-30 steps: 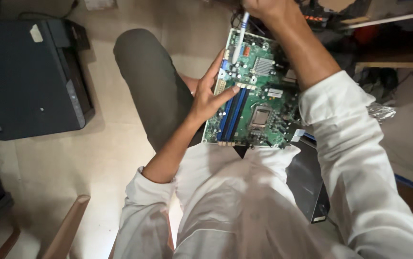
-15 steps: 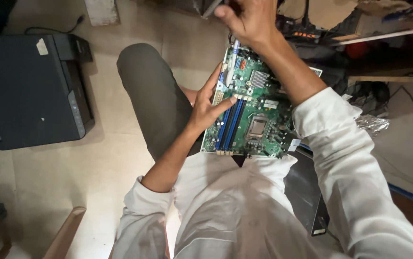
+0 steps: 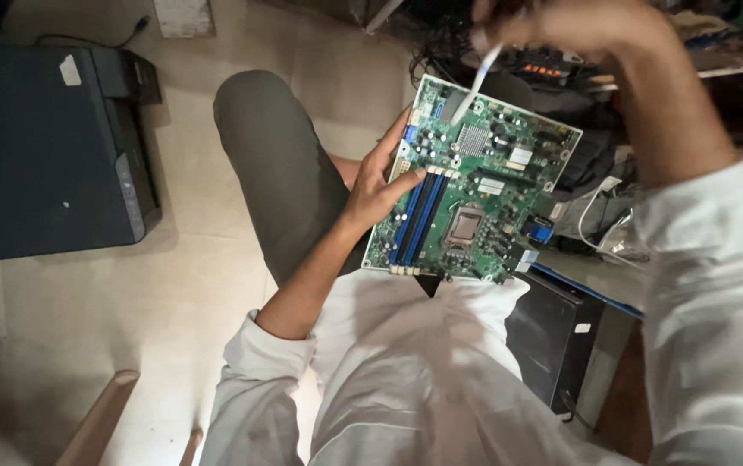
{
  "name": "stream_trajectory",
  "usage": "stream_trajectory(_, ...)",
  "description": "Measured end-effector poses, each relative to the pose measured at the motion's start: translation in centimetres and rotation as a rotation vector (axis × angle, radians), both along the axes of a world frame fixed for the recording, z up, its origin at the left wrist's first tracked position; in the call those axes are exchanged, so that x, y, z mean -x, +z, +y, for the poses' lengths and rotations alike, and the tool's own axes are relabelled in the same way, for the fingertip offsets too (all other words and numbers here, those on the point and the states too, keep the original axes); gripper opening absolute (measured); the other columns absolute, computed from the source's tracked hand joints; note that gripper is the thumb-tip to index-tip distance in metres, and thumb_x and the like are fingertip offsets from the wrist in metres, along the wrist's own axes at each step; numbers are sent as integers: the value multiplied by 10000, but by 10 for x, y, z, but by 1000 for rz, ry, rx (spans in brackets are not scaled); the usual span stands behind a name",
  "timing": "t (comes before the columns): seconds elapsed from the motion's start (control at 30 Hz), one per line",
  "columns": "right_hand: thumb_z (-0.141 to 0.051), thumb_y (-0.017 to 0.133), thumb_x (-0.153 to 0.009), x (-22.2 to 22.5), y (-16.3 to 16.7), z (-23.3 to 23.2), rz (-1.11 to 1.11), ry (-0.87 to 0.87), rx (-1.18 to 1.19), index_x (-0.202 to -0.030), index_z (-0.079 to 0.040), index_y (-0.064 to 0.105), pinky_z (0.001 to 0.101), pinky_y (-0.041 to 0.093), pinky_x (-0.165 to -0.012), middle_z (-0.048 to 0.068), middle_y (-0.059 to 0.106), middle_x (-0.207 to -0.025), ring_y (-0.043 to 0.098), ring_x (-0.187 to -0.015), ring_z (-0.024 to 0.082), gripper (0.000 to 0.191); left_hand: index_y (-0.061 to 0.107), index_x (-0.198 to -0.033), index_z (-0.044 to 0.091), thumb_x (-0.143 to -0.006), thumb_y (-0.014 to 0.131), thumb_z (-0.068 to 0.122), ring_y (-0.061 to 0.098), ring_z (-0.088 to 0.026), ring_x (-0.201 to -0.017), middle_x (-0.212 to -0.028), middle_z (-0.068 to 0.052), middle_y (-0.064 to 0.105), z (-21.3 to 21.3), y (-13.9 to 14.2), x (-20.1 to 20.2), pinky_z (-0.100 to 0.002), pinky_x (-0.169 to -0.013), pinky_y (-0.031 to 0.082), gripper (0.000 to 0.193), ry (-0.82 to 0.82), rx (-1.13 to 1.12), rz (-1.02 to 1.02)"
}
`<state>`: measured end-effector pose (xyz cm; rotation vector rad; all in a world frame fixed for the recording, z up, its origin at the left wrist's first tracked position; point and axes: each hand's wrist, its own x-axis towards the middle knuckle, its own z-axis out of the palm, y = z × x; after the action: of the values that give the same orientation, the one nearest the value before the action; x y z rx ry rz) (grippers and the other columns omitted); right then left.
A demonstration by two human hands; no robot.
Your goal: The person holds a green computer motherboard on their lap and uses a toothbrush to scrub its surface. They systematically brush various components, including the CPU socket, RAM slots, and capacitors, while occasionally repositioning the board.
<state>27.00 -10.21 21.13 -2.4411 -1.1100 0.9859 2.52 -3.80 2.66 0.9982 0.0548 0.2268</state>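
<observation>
A green motherboard [image 3: 475, 185] was held over the lap, gripped along its left edge by the left hand [image 3: 377, 185], thumb laid on the blue slots [image 3: 417, 217]. The right hand [image 3: 561, 22], blurred at the top, was closed on what seemed a thin white tool [image 3: 473, 84], its tip at the board's upper part. A black printer [image 3: 48, 147] sat on the floor, well apart.

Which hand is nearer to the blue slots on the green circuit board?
Left. The left hand grips the circuit board edge, thumb touching the blue slots. The right hand is raised above the far edge, holding a thin white tool.
</observation>
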Motion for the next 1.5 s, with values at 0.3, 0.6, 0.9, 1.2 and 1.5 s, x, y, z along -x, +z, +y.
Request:
stream_trajectory(0.3,-66,678,-873,9,5,-68,395,83,5,-1242,-68,548,356,521,-872,118,564,-1279,627,-1054,209,391,271,-1636,-11,-917,670,-8,430,-233,-1516,-1658,-181,401,-9,-19,-4,-372,-1292,303,822,16,11,-29)
stream_trajectory(0.6,15,648,-980,43,-7,-90,-168,169,-177,-1154,-22,512,350,567,-866,157,567,-1209,662,-1009,250,224,262,-1638,15,-929,698,4,400,-236,-1536,-1675,-176,362,-11,-29,-2,-377,-1294,300,832,31,-27,-29)
stream_trajectory(0.9,-56,537,-1012,67,23,-91,-411,427,129,-1095,62,446,488,460,-500,189,556,-683,555,-549,388,171,234,-1654,15,-872,700,-52,435,-212,-1496,-1663,-160,380,-12,-26,-1,-358,-1267,327,913,-65,142,-38)
stream_trajectory(1.2,-273,449,-1010,80,67,-84,-467,404,524,-1079,-14,493,490,421,-413,134,491,-453,504,-376,353,272,159,-1675,20,-916,737,29,453,-212,-1489,-1670,-173,384,-8,-7,2,-356,-1268,345,954,-125,132,-75)
stream_trajectory(1.5,-196,576,-973,93,103,-87,-758,591,179,-1521,-182,563,327,442,-455,63,669,-874,575,-546,185,548,271,-1637,35,-890,684,109,650,-364,-1309,-1460,-248,610,-3,48,13,-408,-1113,513,857,112,-487,127)
